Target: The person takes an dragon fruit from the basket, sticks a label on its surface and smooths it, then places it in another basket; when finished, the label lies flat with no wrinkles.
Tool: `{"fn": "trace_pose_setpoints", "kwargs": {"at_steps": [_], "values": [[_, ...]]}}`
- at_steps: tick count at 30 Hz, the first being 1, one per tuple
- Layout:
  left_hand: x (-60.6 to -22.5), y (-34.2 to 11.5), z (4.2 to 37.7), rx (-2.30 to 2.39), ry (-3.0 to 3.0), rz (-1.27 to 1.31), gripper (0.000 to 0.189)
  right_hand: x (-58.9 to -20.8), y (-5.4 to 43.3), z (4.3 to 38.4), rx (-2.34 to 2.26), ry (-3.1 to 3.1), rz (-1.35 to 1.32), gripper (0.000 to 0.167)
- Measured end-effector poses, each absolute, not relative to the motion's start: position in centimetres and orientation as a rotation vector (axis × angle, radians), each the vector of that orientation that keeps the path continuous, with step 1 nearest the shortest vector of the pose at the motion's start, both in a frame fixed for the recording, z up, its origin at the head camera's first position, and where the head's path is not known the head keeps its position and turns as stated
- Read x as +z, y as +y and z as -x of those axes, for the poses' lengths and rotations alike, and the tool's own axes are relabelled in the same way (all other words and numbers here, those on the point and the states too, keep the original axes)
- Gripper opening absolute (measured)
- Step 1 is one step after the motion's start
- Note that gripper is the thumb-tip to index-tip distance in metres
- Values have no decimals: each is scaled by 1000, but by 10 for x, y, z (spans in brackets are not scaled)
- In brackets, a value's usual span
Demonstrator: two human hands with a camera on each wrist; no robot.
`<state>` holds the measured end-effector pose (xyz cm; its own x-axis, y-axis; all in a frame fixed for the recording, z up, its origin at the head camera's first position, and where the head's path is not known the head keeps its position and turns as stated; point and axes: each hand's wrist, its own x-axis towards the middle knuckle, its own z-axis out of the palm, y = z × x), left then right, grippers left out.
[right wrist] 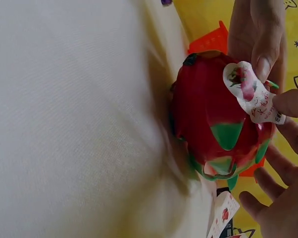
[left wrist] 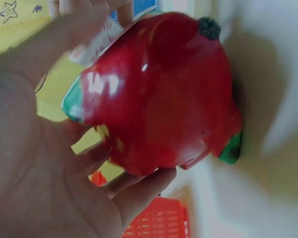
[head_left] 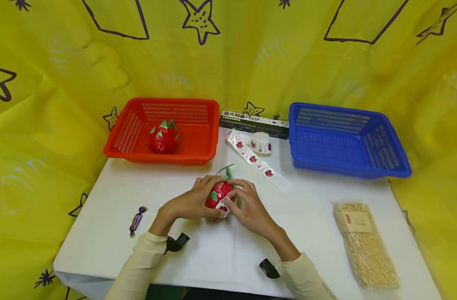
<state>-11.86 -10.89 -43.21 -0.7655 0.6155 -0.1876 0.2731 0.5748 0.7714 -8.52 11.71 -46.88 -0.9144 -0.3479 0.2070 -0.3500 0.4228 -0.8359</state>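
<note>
A shiny red toy dragon fruit [head_left: 221, 190] with green leaf tips rests on the white table between both hands. My left hand [head_left: 192, 203] grips it from the left, with the fingers curled about its side in the left wrist view. A white sticker [right wrist: 247, 90] printed with a dragon fruit lies partly against the red skin, its near end lifted. That lifted end is pinched by my right hand [head_left: 253, 213] between thumb and forefinger. The left thumb touches the sticker's edge. Part of the fruit's far side is hidden by the fingers.
A second dragon fruit [head_left: 164, 139] sits in the red basket [head_left: 168, 158]. The blue basket [head_left: 348, 168] stands at the back right, beside a pasta box [head_left: 254, 124]. A sticker strip [head_left: 247, 155] with its roll [head_left: 261, 143], a purple candy [head_left: 137, 221] and a grain bag [head_left: 369, 250] lie around.
</note>
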Motion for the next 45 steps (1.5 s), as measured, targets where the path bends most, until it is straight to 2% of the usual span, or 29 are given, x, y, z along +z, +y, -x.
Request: {"fn": "trace_pose_setpoints", "kwargs": {"at_steps": [9,13,15,16,20,31,35,41,45], "values": [[-437,-103,118,1061,2377,-679,87,-471,122,86,1398,-2594,-617,12],[-438,-102,117,1054,2395,-690,84,-473,125,88,1432,-2577,-613,33],[-439,-101,115,1050,2411,-699,80,-475,126,89,1472,-2568,-587,38],[-439,-100,114,1046,2422,-701,77,-476,127,89,1498,-2566,-566,38],[-438,-97,112,1029,2474,-689,66,-480,128,91,1560,-2567,-505,21],[-437,-94,113,997,2517,-732,45,-488,130,91,1566,-2563,-494,14],[-438,-99,116,1006,2476,-708,49,-486,129,86,1507,-2577,-517,16],[-439,-111,121,1051,2366,-706,78,-486,129,80,1444,-2645,-560,25],[-437,-115,122,1061,2329,-736,85,-487,128,82,1424,-2663,-574,25]]}}
